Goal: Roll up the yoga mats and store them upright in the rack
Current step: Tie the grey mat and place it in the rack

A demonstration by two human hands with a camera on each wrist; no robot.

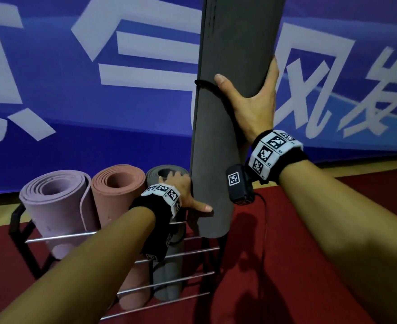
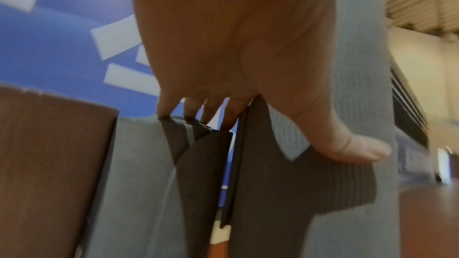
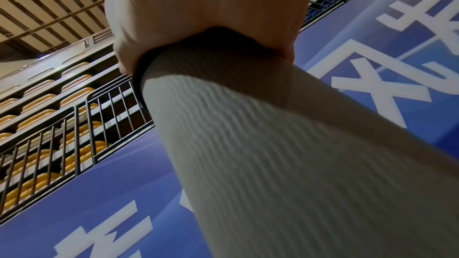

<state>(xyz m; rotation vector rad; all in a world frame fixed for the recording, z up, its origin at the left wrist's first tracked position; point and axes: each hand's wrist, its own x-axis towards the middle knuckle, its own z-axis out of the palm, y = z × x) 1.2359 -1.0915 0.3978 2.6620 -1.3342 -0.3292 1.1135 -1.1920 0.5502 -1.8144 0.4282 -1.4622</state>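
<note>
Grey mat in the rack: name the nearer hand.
Left. The left hand rests on the grey mat, at its top; the right hand grips the dark mat higher up.

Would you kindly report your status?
Right hand grips rolled dark grey mat; left hand braces it low. Bottom at black wire rack's top. Racked grey mat alongside.

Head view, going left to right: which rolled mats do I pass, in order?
lilac mat → salmon mat → mid-grey mat → dark grey mat, gripped by the right hand
</note>
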